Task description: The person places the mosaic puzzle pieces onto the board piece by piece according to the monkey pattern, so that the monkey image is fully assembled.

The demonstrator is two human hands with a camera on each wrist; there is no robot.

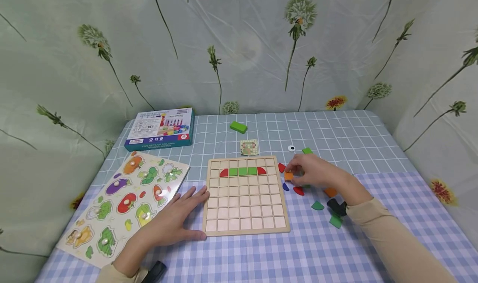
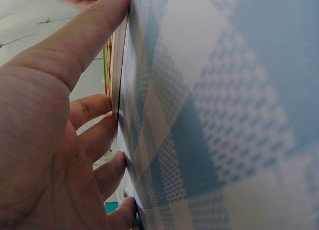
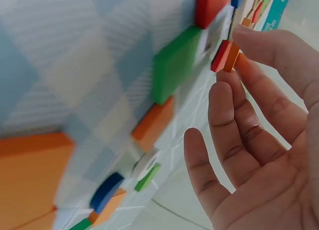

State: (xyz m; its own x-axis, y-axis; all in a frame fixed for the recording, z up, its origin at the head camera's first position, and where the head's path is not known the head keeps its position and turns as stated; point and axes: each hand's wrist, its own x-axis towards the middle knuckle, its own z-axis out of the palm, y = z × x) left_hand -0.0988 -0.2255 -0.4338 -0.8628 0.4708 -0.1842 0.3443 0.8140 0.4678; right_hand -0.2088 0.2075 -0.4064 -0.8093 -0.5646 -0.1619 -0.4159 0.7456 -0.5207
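Observation:
A wooden grid board (image 1: 245,212) lies flat on the table. In one of its upper rows sit several green squares (image 1: 242,171) between two red quarter-round pieces (image 1: 262,170). My left hand (image 1: 180,217) is spread at the board's left edge, thumb and fingertips at the frame; in the left wrist view the thumb (image 2: 65,45) also reaches that edge. Just right of the board, my right hand (image 1: 313,171) pinches an orange square (image 1: 288,176) between thumb and index finger. The right wrist view shows this orange piece standing on edge, the other fingers loosely extended.
Loose red, blue, green and orange pieces surround the right hand, including a green quarter-round (image 1: 317,205) and a white eye disc (image 1: 291,148). Behind the board are a pattern card (image 1: 249,147) and a green block (image 1: 238,127). A vegetable puzzle (image 1: 125,190) and a box (image 1: 160,127) are left.

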